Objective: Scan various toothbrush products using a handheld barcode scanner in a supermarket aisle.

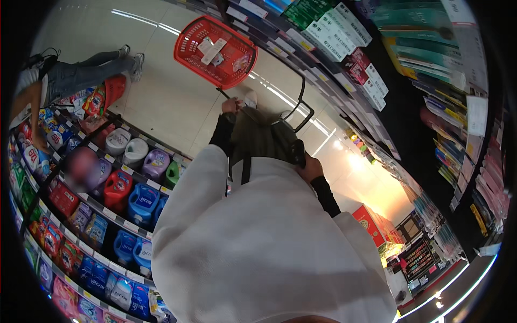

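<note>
My left hand (231,105), below a black sleeve cuff, closes around a thin black bar at the near edge of a red plastic shopping basket (180,50). Inside the basket lie a white boxed item (213,51) and a small pinkish package (240,63). A black looped handle (303,108) extends from the basket's right side, over the floor beside my legs. At my right hip, my right hand (312,168) grips a dark object (298,153), whose kind I cannot make out.
Shelves of detergent bottles (144,202) and detergent bags (121,290) line the left. A person (101,74) reaches toward them, beside another red basket (115,91). Shelves with stacked cartons (337,34) run along the right. Tiled floor (177,101) lies between.
</note>
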`<state>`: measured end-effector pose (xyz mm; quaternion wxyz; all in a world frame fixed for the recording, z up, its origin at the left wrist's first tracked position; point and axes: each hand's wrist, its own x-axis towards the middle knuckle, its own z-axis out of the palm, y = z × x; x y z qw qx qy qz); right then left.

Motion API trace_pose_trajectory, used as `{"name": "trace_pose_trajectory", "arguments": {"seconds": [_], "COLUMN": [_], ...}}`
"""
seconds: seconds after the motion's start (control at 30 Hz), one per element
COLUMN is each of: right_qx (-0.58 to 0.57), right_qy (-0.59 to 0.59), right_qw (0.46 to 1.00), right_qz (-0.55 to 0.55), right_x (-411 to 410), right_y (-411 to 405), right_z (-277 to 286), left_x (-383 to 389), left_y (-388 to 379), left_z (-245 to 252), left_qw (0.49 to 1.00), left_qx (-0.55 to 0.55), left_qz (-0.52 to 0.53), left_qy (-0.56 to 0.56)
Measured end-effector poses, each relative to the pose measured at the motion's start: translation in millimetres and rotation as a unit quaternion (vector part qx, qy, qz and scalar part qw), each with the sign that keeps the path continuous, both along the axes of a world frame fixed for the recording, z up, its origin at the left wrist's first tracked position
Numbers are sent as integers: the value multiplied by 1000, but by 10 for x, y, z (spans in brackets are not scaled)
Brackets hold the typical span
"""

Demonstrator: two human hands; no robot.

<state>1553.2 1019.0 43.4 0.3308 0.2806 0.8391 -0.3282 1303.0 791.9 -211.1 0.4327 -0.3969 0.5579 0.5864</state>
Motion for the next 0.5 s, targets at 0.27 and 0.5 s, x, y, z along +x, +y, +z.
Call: {"name": "trace_pose_trajectory", "arguments": {"seconds": [0.27, 0.5], "right_qx": [20, 17], "right_qy": [67, 123], "right_qw": [996, 987], "right_qz": [-58, -106], "right_x": [-80, 329], "right_y": [180, 619], "right_z": [-101, 44], "left_x": [82, -155], "left_y": [862, 2263], "left_z": [1075, 2856], "left_qw": [988, 903], "left_qx": [105, 264], "left_qz": [-89, -197], "left_qy": [68, 275]}}
